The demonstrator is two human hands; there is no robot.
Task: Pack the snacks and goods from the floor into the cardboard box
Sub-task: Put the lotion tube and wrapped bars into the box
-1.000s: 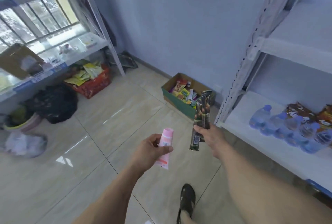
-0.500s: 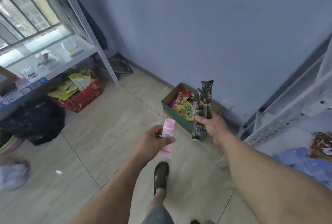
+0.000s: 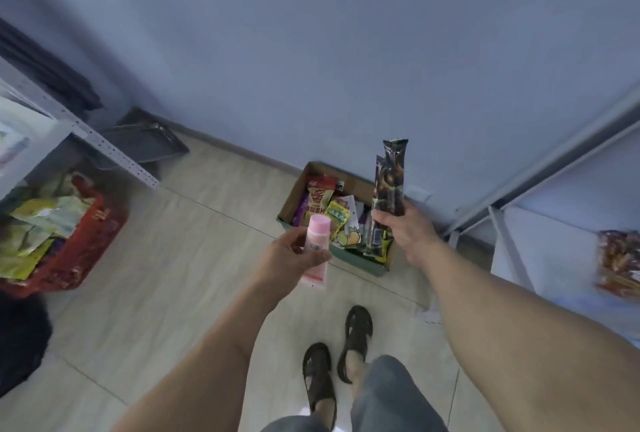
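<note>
Underfoot, pale floor tiles (image 3: pixel 194 258) meet a blue-grey wall (image 3: pixel 311 50); my left hand (image 3: pixel 294 258) pinches a pink tube (image 3: pixel 317 248), my right hand (image 3: pixel 412 230) grips dark snack packets (image 3: pixel 389 185) above the cardboard box (image 3: pixel 353 262), labels unreadable

barcode on pink tube (image 3: pixel 316 247), no lettering legible

Place: a small storeroom or shop stockroom.
Shelving: perforated metal racks (image 3: pixel 114 151) along both sides.
Stock: packaged snacks on the right shelf (image 3: pixel 618 263); a red basket (image 3: pixel 86 251) of packets on the tiled floor (image 3: pixel 173 275); a cardboard box (image 3: pixel 356 260) of snacks by the bare wall.
</note>
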